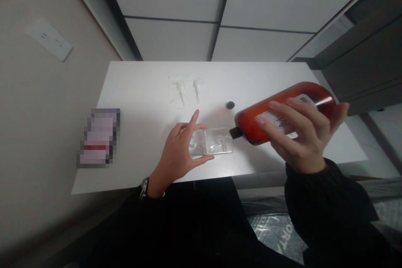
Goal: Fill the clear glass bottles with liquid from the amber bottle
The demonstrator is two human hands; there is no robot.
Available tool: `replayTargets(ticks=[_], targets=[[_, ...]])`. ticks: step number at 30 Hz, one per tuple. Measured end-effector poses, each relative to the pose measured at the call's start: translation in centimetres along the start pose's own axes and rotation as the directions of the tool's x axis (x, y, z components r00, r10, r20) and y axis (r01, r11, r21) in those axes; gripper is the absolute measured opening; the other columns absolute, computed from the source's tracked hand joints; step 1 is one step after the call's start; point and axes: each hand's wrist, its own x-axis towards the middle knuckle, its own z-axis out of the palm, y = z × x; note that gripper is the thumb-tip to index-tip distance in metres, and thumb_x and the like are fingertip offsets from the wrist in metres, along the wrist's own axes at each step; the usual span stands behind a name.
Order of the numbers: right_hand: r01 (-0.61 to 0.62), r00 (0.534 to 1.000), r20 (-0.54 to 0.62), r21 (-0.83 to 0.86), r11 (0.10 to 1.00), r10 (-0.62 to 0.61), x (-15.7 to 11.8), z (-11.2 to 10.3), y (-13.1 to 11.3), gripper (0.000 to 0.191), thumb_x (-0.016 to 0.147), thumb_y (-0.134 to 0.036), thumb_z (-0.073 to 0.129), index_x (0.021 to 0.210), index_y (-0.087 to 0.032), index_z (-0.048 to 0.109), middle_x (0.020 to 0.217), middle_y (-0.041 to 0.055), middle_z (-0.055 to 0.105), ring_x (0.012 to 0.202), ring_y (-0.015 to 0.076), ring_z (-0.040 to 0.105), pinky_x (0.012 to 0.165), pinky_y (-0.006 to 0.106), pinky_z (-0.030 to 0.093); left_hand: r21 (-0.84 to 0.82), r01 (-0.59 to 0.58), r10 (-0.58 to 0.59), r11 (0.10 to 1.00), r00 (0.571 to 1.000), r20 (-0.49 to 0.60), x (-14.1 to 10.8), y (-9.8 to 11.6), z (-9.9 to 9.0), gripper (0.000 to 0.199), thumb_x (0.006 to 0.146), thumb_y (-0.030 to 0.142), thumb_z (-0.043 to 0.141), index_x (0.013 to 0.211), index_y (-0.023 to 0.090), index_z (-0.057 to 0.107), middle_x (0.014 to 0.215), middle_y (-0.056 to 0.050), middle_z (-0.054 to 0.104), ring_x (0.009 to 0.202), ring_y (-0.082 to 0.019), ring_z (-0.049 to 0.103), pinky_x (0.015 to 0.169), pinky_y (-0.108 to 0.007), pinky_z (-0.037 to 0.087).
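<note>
My right hand (298, 134) is wrapped round a large amber bottle (257, 119) with a white label. The bottle is tilted nearly on its side, its uncapped dark threaded neck at the right edge of a clear plastic case (219, 141). No liquid can be made out at the mouth. My left hand (180, 148) grips the case's left part between the thumb and fingers, with the index finger raised. Two side-by-side sections show in the case, each with a round shape; my hand partly covers the left one. Behind the neck lies a small black cap (230, 105).
Two whitish nozzle-like pieces, one on the left (181, 91) and one on the right (197, 88), lie toward the back of the white table (138, 125). A pixelated, phone-like object (99, 136) rests at the left. White panels (176, 37) stand behind the table.
</note>
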Motion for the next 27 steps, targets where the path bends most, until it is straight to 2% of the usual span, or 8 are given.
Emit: replayTargets(ticks=[5, 9, 13, 21, 24, 27], targets=[[0.077, 0.994, -0.07, -0.04, 0.996, -0.08, 0.6, 0.2, 0.2, 0.057, 0.09, -0.002, 0.077, 0.134, -0.039, 0.072, 0.137, -0.0024, 0.076, 0.119, 0.0224, 0.073, 0.126, 0.053, 0.04, 0.007, -0.009, 0.009, 1.0, 1.0, -0.008, 0.0, 0.0, 0.0, 0.132, 0.078, 0.045, 0.095, 0.173, 0.031, 0.003, 0.137, -0.009, 0.073, 0.112, -0.031, 0.063, 0.105, -0.049, 0.049], [0.114, 0.992, -0.052, -0.091, 0.989, -0.119, 0.8, 0.3, 0.2, 0.061, 0.089, -0.004, 0.08, 0.137, -0.039, 0.068, 0.136, -0.0024, 0.076, 0.121, 0.0201, 0.072, 0.127, 0.05, 0.038, 0.007, -0.008, 0.008, 1.0, 1.0, -0.002, 0.1, 0.1, -0.1, 0.132, 0.079, 0.043, 0.095, 0.173, 0.031, 0.003, 0.137, -0.009, 0.073, 0.112, -0.031, 0.062, 0.104, -0.048, 0.05], [0.126, 0.991, -0.026, -0.12, 0.985, -0.13, 0.8, 0.4, 0.0, 0.057, 0.093, -0.009, 0.078, 0.137, -0.042, 0.066, 0.136, -0.006, 0.076, 0.121, 0.0184, 0.072, 0.126, 0.047, 0.038, 0.013, -0.015, 0.015, 1.0, 1.0, -0.005, 0.1, 0.2, -0.1, 0.133, 0.078, 0.043, 0.095, 0.173, 0.03, 0.003, 0.137, -0.009, 0.073, 0.111, -0.03, 0.062, 0.104, -0.048, 0.049], [0.106, 0.991, 0.089, -0.066, 0.992, -0.1, 0.6, 0.3, -0.6, 0.065, 0.093, -0.009, 0.075, 0.143, -0.049, 0.063, 0.132, -0.0055, 0.079, 0.121, 0.0216, 0.072, 0.123, 0.049, 0.04, 0.01, -0.01, 0.01, 1.0, 1.0, -0.002, 0.1, 0.3, -0.1, 0.133, 0.078, 0.047, 0.094, 0.173, 0.03, 0.002, 0.137, -0.009, 0.073, 0.113, -0.031, 0.062, 0.105, -0.048, 0.049], [0.021, 0.977, 0.211, -0.045, 0.999, -0.011, 0.1, 0.4, -0.6, 0.064, 0.095, -0.015, 0.076, 0.142, -0.055, 0.061, 0.131, -0.0086, 0.079, 0.12, 0.0221, 0.072, 0.122, 0.051, 0.041, 0.006, -0.01, 0.01, 1.0, 1.0, 0.0, 0.1, 0.3, -0.1, 0.134, 0.078, 0.046, 0.094, 0.172, 0.031, 0.001, 0.138, -0.009, 0.073, 0.113, -0.031, 0.062, 0.105, -0.047, 0.049], [-0.05, 0.974, 0.222, 0.054, 0.997, 0.037, -0.1, 0.5, -0.5, 0.061, 0.096, -0.015, 0.075, 0.138, -0.058, 0.064, 0.129, -0.0108, 0.08, 0.119, 0.0214, 0.073, 0.123, 0.051, 0.04, -0.002, 0.002, -0.002, 1.0, 1.0, 0.013, 0.1, 0.3, -0.1, 0.132, 0.079, 0.047, 0.093, 0.173, 0.031, 0.001, 0.139, -0.009, 0.072, 0.114, -0.032, 0.062, 0.106, -0.048, 0.048]])
